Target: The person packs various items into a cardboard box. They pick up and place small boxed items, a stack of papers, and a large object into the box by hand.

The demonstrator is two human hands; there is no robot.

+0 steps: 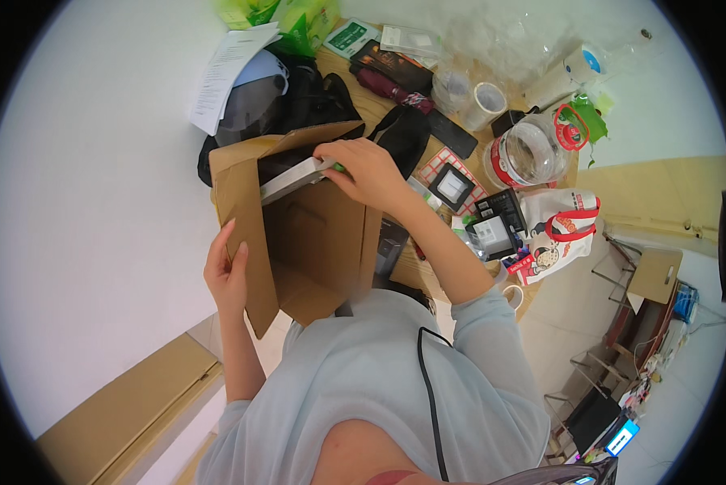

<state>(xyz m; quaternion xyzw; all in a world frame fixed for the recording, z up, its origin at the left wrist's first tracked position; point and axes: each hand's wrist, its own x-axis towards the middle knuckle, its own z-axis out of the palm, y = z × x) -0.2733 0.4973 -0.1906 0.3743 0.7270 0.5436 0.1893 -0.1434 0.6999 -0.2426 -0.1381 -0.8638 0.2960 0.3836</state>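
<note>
An open cardboard box stands before me at the table's near edge, its flaps spread and its mouth towards me. My left hand grips the left flap, thumb on the inner face. At the far side of the mouth, my right hand holds a slim white box by its right end. The white box lies tilted along the inside of the far wall, and something small and green shows by my fingertips. Shadow hides part of the cardboard box's interior.
On the wooden table lie a black phone, a folded maroon umbrella, tape rolls and small black boxes. A large clear plastic jar and a white bag stand right. Papers rest on a dark bag at left.
</note>
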